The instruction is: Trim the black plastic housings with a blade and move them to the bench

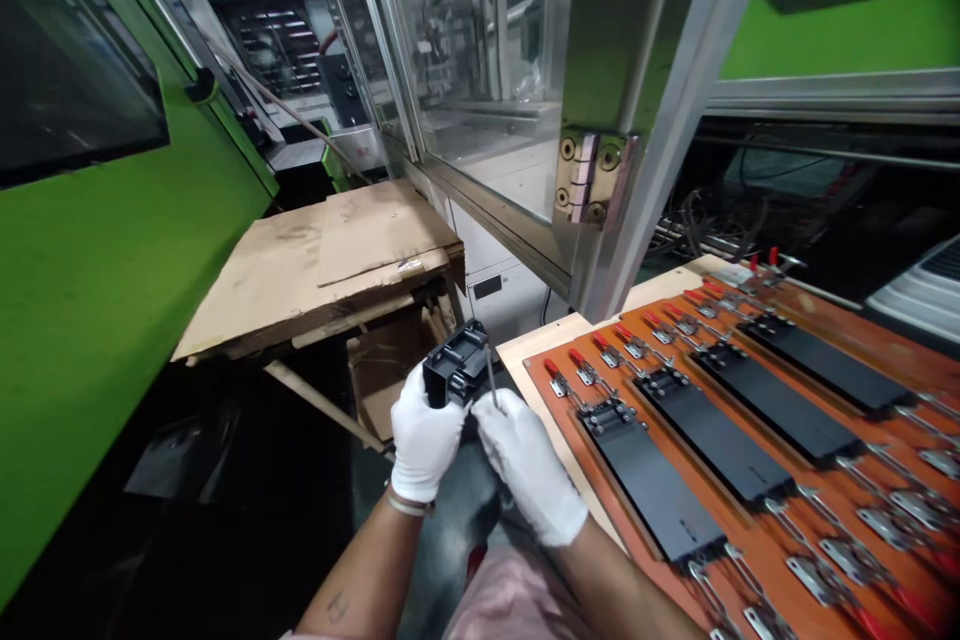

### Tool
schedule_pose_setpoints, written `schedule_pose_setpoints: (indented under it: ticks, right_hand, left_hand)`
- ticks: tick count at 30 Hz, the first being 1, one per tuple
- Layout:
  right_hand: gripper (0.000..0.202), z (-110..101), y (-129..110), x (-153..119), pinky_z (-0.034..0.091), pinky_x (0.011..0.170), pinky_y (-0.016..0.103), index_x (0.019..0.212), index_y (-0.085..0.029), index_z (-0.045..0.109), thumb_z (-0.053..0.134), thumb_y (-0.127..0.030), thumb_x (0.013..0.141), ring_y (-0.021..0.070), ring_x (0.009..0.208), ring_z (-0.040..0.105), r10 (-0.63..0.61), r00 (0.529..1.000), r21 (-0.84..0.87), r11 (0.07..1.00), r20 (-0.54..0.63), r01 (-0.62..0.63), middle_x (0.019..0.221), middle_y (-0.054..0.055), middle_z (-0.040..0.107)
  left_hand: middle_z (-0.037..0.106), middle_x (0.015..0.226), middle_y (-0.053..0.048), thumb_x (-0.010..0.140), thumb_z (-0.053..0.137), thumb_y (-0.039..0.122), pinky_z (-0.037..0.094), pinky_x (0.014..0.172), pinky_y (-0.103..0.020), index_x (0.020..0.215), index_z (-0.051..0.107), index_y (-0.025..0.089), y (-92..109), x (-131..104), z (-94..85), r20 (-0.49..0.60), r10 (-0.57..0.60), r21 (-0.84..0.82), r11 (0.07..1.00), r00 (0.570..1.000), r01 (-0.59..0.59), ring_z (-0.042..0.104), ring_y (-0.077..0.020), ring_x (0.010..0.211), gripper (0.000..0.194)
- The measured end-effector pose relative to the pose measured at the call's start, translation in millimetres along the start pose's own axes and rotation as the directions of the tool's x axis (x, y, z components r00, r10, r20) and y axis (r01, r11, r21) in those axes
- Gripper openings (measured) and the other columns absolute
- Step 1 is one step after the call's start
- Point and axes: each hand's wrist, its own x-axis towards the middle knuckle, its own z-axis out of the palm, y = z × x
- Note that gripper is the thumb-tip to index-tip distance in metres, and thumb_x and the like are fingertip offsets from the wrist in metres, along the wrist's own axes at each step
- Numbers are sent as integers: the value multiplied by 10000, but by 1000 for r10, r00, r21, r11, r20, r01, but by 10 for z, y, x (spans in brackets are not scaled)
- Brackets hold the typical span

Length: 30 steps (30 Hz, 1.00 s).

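My left hand [429,435], in a white glove, is closed round the lower left side of a black molded plastic part [457,360]. The part is box-like, with ribs and recesses facing up. Just to its right, my white-gloved right hand [521,455] is closed on a thin grey rod-like tool [491,372]. The tool stands up from the fingers along the part's right edge; whether it touches the part I cannot tell. Its lower end is hidden in the glove.
On the right, an orange fixture board [600,460] carries several dark flat panels [712,425] between red-handled toggle clamps [609,348]. A cardboard-topped table [300,260] stands ahead left, beside a green machine [97,310]. A hinged metal-framed glass door [487,120] rises ahead.
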Motion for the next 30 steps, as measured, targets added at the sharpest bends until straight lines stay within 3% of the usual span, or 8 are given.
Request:
schedule_pose_setpoints:
  ticks: [4, 7, 16, 20, 23, 27, 30]
  right_hand:
    - [297, 16, -38, -171, 338, 542, 230, 768, -194, 493, 327, -358, 951, 114, 549, 381, -113, 992, -260, 958, 54, 123, 614, -44, 402]
    - [287, 58, -15, -221, 335, 551, 233, 741, -200, 476, 313, -314, 948, 117, 549, 384, -124, 990, -320, 937, 65, 138, 606, -42, 405]
    - [319, 201, 227, -169, 290, 480, 215, 702, -210, 424, 376, -422, 937, 102, 525, 301, -61, 997, 4, 998, 51, 61, 602, -58, 354]
    - [383, 250, 184, -168, 219, 418, 184, 675, -208, 391, 491, -518, 877, 64, 452, 250, 48, 988, 261, 962, 144, -85, 541, -93, 310]
    - [410, 283, 157, -180, 187, 347, 170, 661, -200, 415, 492, -544, 872, 42, 335, 265, 99, 969, 326, 930, 226, -171, 443, -101, 355]
    - [394, 440, 200, -218, 217, 274, 161, 746, -186, 482, 522, -570, 819, 60, 255, 329, 151, 959, 467, 848, 239, -250, 400, -89, 445]
    - [412, 658, 214, -286, 224, 270, 146, 796, -159, 540, 555, -571, 795, 54, 260, 322, 158, 919, 427, 848, 362, -314, 388, -95, 433]
  left_hand:
    - [725, 966, -54, 670, 676, 225, 514, 811, -292, 1061, 644, 173, 10, 39, -1, 34, -29, -36, 999, 999, 30, 676, -210, 877, 396]
    - [724, 957, -44, 674, 697, 235, 504, 802, -289, 1063, 643, 179, 5, 33, 9, 37, -40, -43, 998, 999, 41, 669, -201, 856, 397]
    - [719, 960, -44, 698, 700, 226, 502, 789, -275, 1040, 641, 176, -75, 15, 73, 50, -38, -150, 988, 998, 45, 664, -188, 843, 351]
    - [714, 1043, -67, 701, 719, 281, 503, 850, -293, 1088, 629, 178, -96, 21, 87, 16, -58, -218, 974, 998, 60, 669, -199, 901, 410]
    - [722, 1028, -73, 653, 755, 302, 514, 846, -295, 1075, 633, 171, -116, 32, 91, -13, -103, -238, 967, 995, 97, 677, -208, 896, 458]
    - [718, 1043, -78, 618, 769, 311, 520, 862, -295, 1106, 608, 180, -207, 16, 194, -55, -135, -333, 937, 989, 109, 676, -213, 948, 530]
    - [720, 1008, -108, 614, 755, 319, 509, 898, -335, 1080, 614, 156, -271, -52, 353, -129, -130, -232, 968, 983, 97, 674, -239, 966, 513]
